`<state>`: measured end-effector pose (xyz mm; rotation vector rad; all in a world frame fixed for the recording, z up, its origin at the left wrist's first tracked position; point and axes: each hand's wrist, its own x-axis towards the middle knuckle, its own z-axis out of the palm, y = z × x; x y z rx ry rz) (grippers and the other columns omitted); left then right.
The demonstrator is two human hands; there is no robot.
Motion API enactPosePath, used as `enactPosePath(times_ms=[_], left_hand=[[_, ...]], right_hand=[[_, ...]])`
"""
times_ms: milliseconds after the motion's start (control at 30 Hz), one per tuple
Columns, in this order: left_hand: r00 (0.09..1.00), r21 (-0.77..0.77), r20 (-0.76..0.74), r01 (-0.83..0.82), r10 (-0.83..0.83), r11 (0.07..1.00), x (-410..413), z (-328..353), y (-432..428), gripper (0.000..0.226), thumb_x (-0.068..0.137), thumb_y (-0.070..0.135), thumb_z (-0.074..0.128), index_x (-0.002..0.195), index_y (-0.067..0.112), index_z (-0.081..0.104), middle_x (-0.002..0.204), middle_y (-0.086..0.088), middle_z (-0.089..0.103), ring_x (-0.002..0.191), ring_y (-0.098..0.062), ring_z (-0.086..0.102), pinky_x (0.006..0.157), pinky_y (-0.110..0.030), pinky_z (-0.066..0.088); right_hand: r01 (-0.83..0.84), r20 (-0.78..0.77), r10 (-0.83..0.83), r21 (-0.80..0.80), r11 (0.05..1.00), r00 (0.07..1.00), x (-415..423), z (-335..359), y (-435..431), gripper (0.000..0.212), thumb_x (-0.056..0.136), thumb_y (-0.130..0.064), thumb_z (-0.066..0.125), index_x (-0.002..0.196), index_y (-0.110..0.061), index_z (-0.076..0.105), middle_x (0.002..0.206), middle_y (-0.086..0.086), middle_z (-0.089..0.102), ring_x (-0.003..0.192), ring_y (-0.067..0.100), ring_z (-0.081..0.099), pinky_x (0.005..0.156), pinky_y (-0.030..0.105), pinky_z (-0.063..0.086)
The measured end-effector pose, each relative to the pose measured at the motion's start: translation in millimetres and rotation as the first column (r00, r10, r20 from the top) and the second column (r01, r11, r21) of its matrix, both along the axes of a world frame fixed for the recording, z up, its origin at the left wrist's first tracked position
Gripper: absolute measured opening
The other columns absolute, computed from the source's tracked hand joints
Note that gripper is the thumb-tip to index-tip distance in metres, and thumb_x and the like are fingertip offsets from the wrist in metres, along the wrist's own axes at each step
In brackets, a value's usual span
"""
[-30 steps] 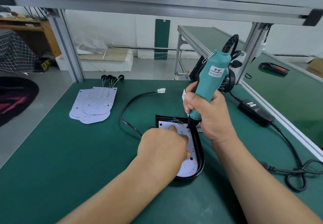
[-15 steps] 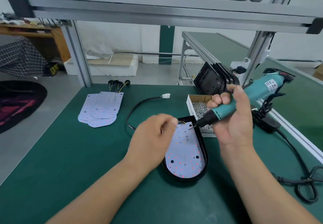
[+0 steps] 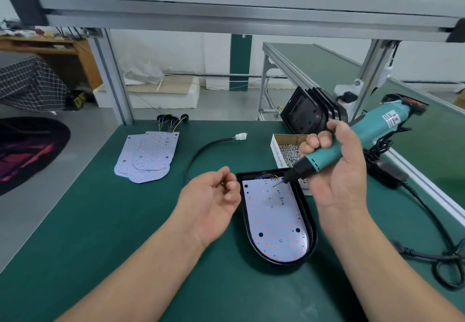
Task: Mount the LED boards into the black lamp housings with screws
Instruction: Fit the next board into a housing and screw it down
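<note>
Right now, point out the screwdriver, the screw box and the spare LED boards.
screwdriver [image 3: 372, 131], head view, teal body.
screw box [image 3: 276, 152], head view, white side wall.
spare LED boards [image 3: 148, 155], head view, top board's face.

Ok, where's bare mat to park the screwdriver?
Bare mat lies left of the housing, below the spare board stack, and along the near edge. Around the screwdriver it's crowded: screw box, power brick, coiled cord.

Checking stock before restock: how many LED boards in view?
4 visible. One LED board sits in the black housing at centre. Three overlap in a fanned stack on the far left of the mat; more may be hidden beneath them.
</note>
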<state>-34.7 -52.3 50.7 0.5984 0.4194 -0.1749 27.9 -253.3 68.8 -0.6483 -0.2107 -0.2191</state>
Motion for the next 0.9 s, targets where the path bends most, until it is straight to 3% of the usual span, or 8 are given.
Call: enactPosePath(times_ms=[133, 233, 333, 467, 533, 700, 800, 900], left_hand=[[0.995, 0.133, 0.095, -0.006, -0.006, 0.991, 2, 4, 6, 0.023, 0.106, -0.005, 0.046, 0.122, -0.011, 0.061, 0.093, -0.015, 0.070, 0.066, -0.014, 0.057, 0.049, -0.019, 0.046], [0.979, 0.288, 0.203, -0.034, -0.026, 0.957, 3, 6, 8, 0.021, 0.111, 0.001, 0.044, 0.123, -0.003, 0.060, 0.102, -0.014, 0.080, 0.068, -0.012, 0.070, 0.052, -0.019, 0.053], [0.948, 0.486, 0.280, -0.005, -0.150, 0.874, -1, 6, 6, 0.015, 0.111, 0.018, 0.053, 0.116, 0.004, 0.058, 0.105, -0.014, 0.081, 0.066, -0.013, 0.073, 0.047, -0.020, 0.050], [0.914, 0.658, 0.289, 0.025, -0.283, 0.753, -8, 0, -1, 0.018, 0.103, 0.022, 0.066, 0.099, 0.005, 0.064, 0.088, -0.013, 0.078, 0.053, -0.016, 0.065, 0.043, -0.022, 0.044], [0.906, 0.663, 0.282, 0.054, -0.317, 0.747, -11, -1, -4, 0.016, 0.102, 0.020, 0.068, 0.100, 0.005, 0.069, 0.090, -0.014, 0.079, 0.059, -0.018, 0.069, 0.047, -0.023, 0.049], [0.823, 0.550, 0.332, 0.227, -0.460, 0.804, -12, -3, -8, 0.021, 0.110, 0.006, 0.052, 0.126, 0.000, 0.064, 0.118, -0.018, 0.078, 0.110, -0.030, 0.077, 0.070, -0.029, 0.063], [0.812, 0.567, 0.315, 0.254, -0.491, 0.784, -14, -5, -9, 0.019, 0.109, 0.004, 0.053, 0.124, 0.000, 0.063, 0.116, -0.019, 0.078, 0.109, -0.032, 0.077, 0.065, -0.031, 0.064], [0.830, 0.609, 0.298, 0.215, -0.472, 0.764, -16, -7, -11, 0.015, 0.106, 0.006, 0.061, 0.112, 0.004, 0.075, 0.109, -0.016, 0.079, 0.095, -0.026, 0.078, 0.059, -0.030, 0.062]], right_hand=[[0.002, -0.001, -0.002, 0.001, 1.000, 1.000, -1, 2, 0, 0.013, 0.105, -0.017, 0.054, 0.096, -0.014, 0.063, 0.069, -0.001, 0.045, 0.069, 0.017, 0.047, 0.068, 0.028, 0.044], [0.007, 0.004, -0.007, -0.002, 1.000, 1.000, -4, 4, 2, 0.013, 0.105, -0.016, 0.055, 0.096, -0.014, 0.064, 0.071, -0.001, 0.044, 0.070, 0.017, 0.046, 0.068, 0.028, 0.044], [-0.023, 0.027, 0.023, 0.022, 0.999, 0.999, -7, 7, 2, 0.011, 0.104, -0.018, 0.057, 0.096, -0.014, 0.063, 0.072, -0.001, 0.045, 0.071, 0.017, 0.047, 0.070, 0.028, 0.045], [-0.061, 0.068, 0.057, 0.051, 0.997, 0.996, -10, 11, 1, 0.012, 0.104, -0.021, 0.059, 0.095, -0.015, 0.064, 0.071, -0.002, 0.046, 0.071, 0.017, 0.048, 0.071, 0.028, 0.045], [-0.063, 0.077, 0.059, 0.054, 0.997, 0.995, -12, 12, 1, 0.013, 0.104, -0.022, 0.059, 0.095, -0.016, 0.065, 0.071, -0.002, 0.047, 0.071, 0.016, 0.049, 0.071, 0.028, 0.045], [-0.054, 0.076, 0.049, 0.064, 0.996, 0.996, -14, 12, 1, 0.011, 0.104, -0.022, 0.060, 0.096, -0.015, 0.064, 0.072, -0.002, 0.047, 0.071, 0.016, 0.049, 0.071, 0.028, 0.046], [-0.050, 0.081, 0.045, 0.068, 0.996, 0.996, -15, 14, 1, 0.012, 0.104, -0.021, 0.059, 0.095, -0.014, 0.065, 0.072, -0.002, 0.047, 0.071, 0.017, 0.050, 0.071, 0.029, 0.046], [-0.062, 0.093, 0.056, 0.067, 0.996, 0.994, -17, 14, 2, 0.013, 0.104, -0.021, 0.059, 0.095, -0.014, 0.065, 0.071, -0.002, 0.048, 0.071, 0.016, 0.050, 0.071, 0.029, 0.046]])
